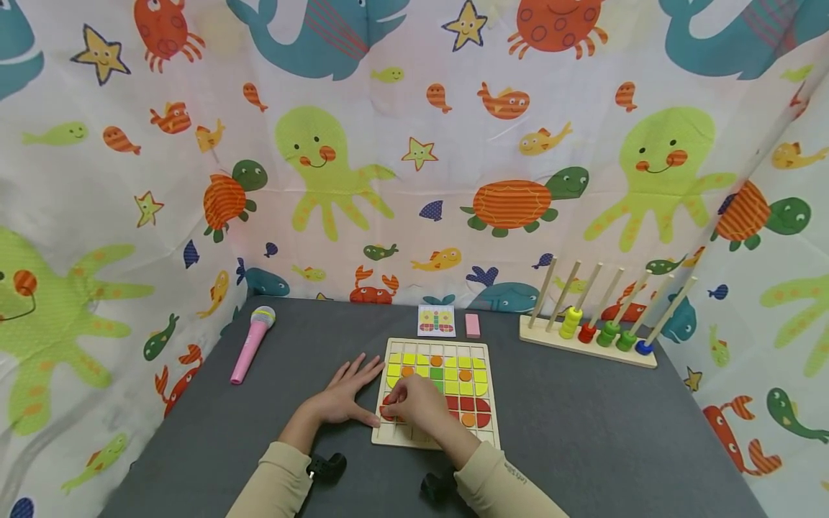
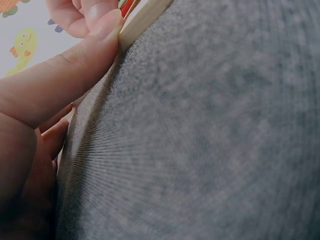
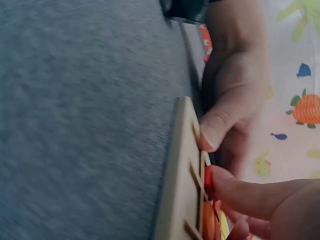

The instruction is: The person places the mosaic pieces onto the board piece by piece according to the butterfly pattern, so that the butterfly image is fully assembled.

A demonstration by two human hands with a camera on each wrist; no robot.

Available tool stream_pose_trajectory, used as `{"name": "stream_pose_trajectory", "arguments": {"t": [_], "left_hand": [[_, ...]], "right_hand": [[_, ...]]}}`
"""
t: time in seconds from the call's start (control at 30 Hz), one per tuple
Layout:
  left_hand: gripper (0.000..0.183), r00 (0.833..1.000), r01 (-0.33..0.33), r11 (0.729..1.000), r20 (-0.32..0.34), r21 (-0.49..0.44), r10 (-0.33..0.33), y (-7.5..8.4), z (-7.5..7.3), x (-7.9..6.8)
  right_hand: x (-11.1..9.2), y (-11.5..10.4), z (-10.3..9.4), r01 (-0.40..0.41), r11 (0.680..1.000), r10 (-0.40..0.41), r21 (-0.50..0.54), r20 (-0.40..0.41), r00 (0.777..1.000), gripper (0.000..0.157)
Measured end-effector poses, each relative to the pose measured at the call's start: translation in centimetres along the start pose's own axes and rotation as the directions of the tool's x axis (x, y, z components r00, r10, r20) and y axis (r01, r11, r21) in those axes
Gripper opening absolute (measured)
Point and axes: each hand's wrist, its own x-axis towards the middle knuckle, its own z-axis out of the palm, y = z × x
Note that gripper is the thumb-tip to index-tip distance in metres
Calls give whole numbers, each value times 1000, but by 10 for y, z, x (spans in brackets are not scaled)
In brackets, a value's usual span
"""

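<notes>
A wooden grid board lies on the dark table, with yellow, orange, green and red flat pieces in its cells. My right hand is over the board's lower left part and hides some cells. Between its thumb and fingers it pinches a red piece, right at the board's left end. My left hand lies on the table to the left of the board, fingers spread. Its thumb touches the board's left edge near the front corner.
Behind the board are a small pattern card and a pink block. A pink toy microphone lies at the back left. At the back right stands a wooden peg rack with coloured beads. A printed sea-animal cloth encloses the table.
</notes>
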Motion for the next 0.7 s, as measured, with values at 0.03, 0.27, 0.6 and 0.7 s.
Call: {"name": "stream_pose_trajectory", "arguments": {"t": [0.03, 0.27, 0.6, 0.7], "left_hand": [[113, 1000, 2, 1000, 0, 1, -2, 0, 0, 0], [114, 1000, -3, 1000, 0, -4, 3, -1, 1, 2], [114, 999, -33, 999, 8, -4, 33, -1, 2, 3], [114, 1000, -25, 1000, 7, -12, 25, -3, 1, 2]], "right_hand": [[1, 0, -1, -18, 1000, 18, -6, -2, 1000, 26], [5, 3, -7, -112, 993, 110, -42, -42, 993, 46], [-2, 20, -29, -32, 999, 34, 15, -135, 990, 31], [-8, 30, -44, 16, 999, -9, 44, -153, 988, 27]]}}
